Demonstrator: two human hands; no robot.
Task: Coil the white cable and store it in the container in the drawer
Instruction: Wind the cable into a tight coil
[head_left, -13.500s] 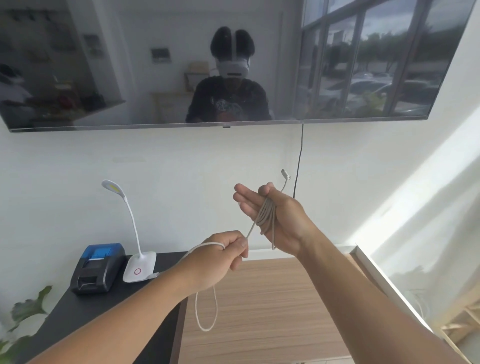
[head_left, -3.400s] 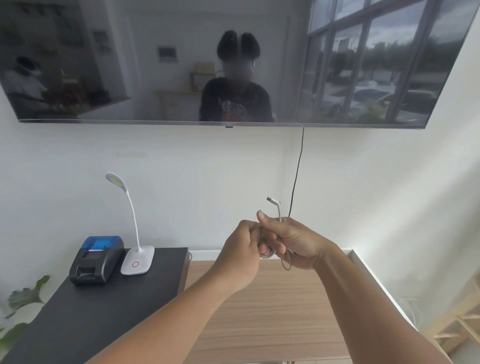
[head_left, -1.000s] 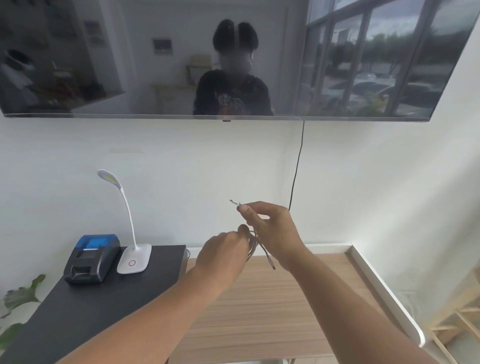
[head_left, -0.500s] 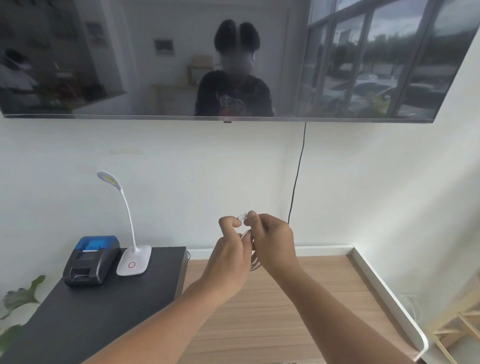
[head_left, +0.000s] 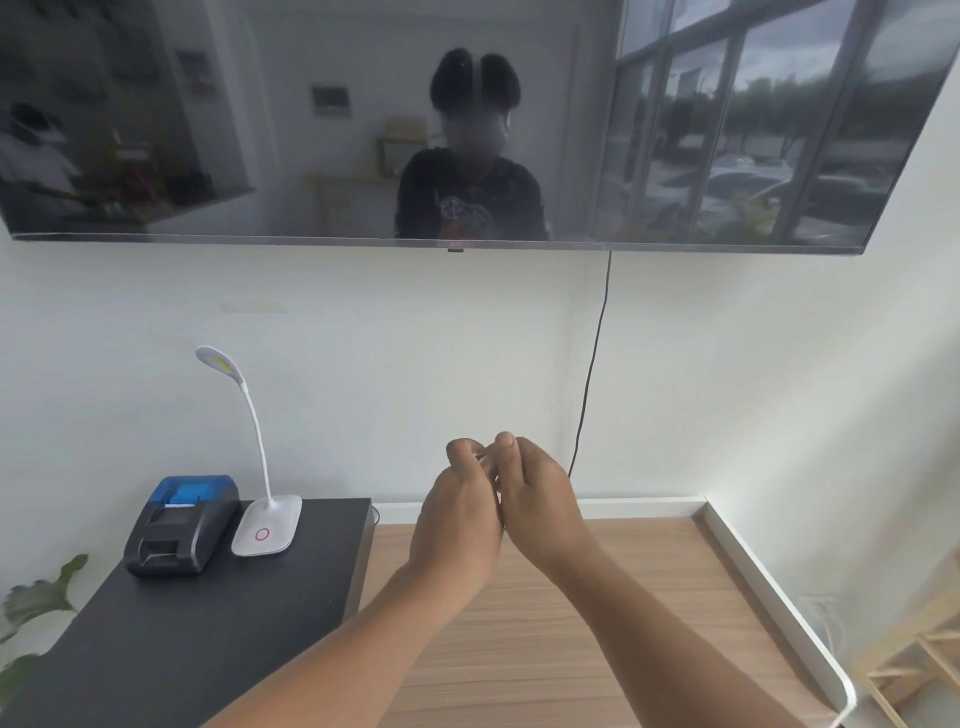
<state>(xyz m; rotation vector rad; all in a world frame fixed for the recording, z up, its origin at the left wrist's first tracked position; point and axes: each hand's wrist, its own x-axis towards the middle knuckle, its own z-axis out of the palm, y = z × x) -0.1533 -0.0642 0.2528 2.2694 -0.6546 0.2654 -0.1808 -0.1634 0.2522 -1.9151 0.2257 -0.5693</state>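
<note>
My left hand (head_left: 457, 514) and my right hand (head_left: 540, 499) are pressed together in mid-air above the wooden desk (head_left: 571, 623). Between their fingertips a small bit of the white cable (head_left: 483, 457) shows. The rest of the coiled cable is hidden inside both hands. Both hands are closed around it. No drawer or container is in view.
A black side table (head_left: 182, 639) at the left carries a black and blue printer (head_left: 179, 525) and a white gooseneck lamp (head_left: 265, 525). A wall-mounted TV (head_left: 467, 124) hangs above, with a black cord (head_left: 592, 374) down the wall. The desk has a white raised edge (head_left: 769, 582) at the right. Plant leaves (head_left: 31, 613) show at the far left.
The cable's free end, sticking up from my right fingers a second ago, is now tucked between both hands. The hanging loops have vanished inside my grip as my hands closed together.
</note>
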